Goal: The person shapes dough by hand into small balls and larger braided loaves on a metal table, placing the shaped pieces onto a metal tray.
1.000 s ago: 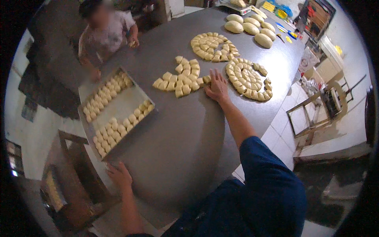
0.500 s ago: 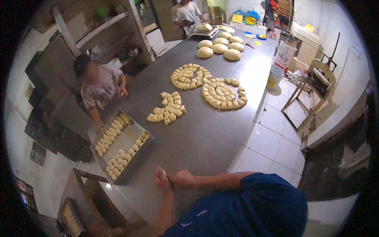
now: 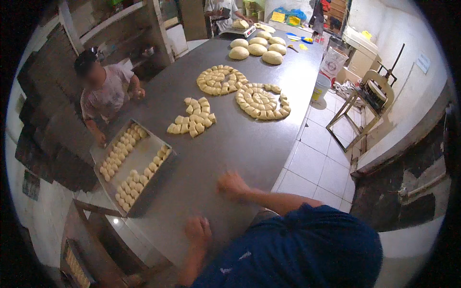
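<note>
Grey, smooth tabletop (image 3: pixel 201 165) is seen from above in the head view, with both hands placed at its near end. The right hand (image 3: pixel 233 184) is curled, its fingers folded under and blurred; whether anything is grasped or covered beneath the palm cannot be told. The left hand (image 3: pixel 198 230) is held closer to the body, also curled and blurred, and whether it is clenched or cupped around something cannot be told either.

To the left of the hands, a shallow metal tray (image 3: pixel 137 156) is set at a slant, and rounded dough balls (image 3: pixel 132 186) are lined up along its two long sides, the middle strip being left bare. Beyond the right hand, cut dough pieces (image 3: pixel 196 118) are spread in a loose, branching cluster, well apart from the fingers. Behind them two segmented dough coils (image 3: pixel 261 102) are laid side by side, and smooth dough mounds (image 3: pixel 258 49) are grouped farther up. Across the table, beside the tray, a co-worker (image 3: pixel 106 91) in a dark cap is seen.
</note>
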Action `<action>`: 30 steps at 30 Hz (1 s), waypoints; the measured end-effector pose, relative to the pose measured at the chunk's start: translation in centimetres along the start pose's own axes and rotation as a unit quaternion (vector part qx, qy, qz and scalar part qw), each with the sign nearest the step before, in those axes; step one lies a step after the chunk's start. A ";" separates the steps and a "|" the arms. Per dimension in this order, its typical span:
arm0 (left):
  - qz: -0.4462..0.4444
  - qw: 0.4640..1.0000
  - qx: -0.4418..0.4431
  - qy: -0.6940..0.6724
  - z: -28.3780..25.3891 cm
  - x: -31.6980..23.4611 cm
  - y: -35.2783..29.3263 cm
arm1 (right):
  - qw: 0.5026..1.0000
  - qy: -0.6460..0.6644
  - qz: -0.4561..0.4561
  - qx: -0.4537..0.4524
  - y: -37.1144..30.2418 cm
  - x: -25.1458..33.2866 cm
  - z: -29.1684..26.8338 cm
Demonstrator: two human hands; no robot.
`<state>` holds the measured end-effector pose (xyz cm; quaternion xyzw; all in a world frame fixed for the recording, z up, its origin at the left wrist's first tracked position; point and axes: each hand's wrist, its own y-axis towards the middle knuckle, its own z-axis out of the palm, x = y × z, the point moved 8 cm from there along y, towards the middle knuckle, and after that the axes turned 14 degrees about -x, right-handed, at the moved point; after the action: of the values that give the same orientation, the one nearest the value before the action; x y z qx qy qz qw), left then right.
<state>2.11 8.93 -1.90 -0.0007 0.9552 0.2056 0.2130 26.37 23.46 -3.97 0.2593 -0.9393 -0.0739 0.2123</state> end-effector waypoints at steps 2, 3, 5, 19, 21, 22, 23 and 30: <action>0.065 0.994 0.038 0.076 -1.0 3.7 -4.9 | 0.994 0.062 -0.067 0.054 -2.2 0.2 -1.2; 0.058 0.988 0.020 0.140 -1.9 8.5 -6.1 | 0.990 0.099 -0.073 0.073 -2.7 -2.4 -3.8; 0.049 0.983 -0.041 0.172 -3.9 9.9 -2.8 | 0.996 0.061 -0.060 0.040 0.0 -5.0 -8.2; -0.106 0.990 -0.074 0.050 -3.7 4.0 7.5 | 0.998 -0.036 0.043 0.005 10.7 -8.6 -8.9; -0.104 0.992 -0.074 0.023 -1.4 4.2 5.6 | 0.998 -0.035 -0.040 -0.038 9.7 -7.4 -5.9; -0.043 0.994 -0.096 0.032 -2.1 4.4 3.6 | 0.986 -0.051 -0.144 -0.066 6.4 -7.7 -5.1; 0.016 0.992 -0.115 0.047 -4.3 5.1 -0.5 | 0.985 -0.051 -0.159 -0.052 6.3 -7.8 -5.6; -0.131 0.967 -0.185 0.111 -3.5 7.5 8.2 | 0.993 0.005 -0.021 -0.118 11.9 -10.5 -5.9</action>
<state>-6.90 15.73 1.14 -0.1885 0.9096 0.3478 0.1267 31.64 38.88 0.52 0.2525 -0.9172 -0.1872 0.2447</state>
